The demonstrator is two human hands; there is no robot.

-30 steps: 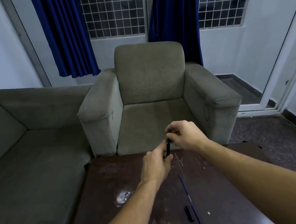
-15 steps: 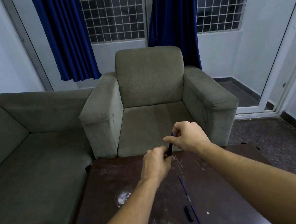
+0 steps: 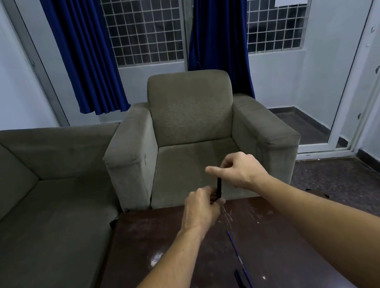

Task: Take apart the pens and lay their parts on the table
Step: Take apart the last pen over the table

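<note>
Sofa: grey-green, at 9 o'clock, its seat alongside the left edge of the worktop.

Worktop: dark brown and scratched, with a pale smudge on its 9 o'clock side.

Left hand: in the air over the far edge of the worktop, fingers curled round the lower end of the pen.

Armchair: same cloth as the sofa, at 12 o'clock beyond the worktop.

Pen: black, nearly upright, its top tipped slightly toward 1 o'clock. Both hands hold it clear of the worktop.

Short black part: lies flat on the worktop at 6 o'clock from the hands (cap or barrel piece, cannot tell).

Refill: thin and blue, flat on the worktop, running from 12 toward 5 o'clock just right of the short black part.

Right hand: at 1 o'clock from the left hand, fingers pinched on the pen's upper end, forefinger stuck out toward 9 o'clock.

Glass door: at 3 o'clock.
</note>
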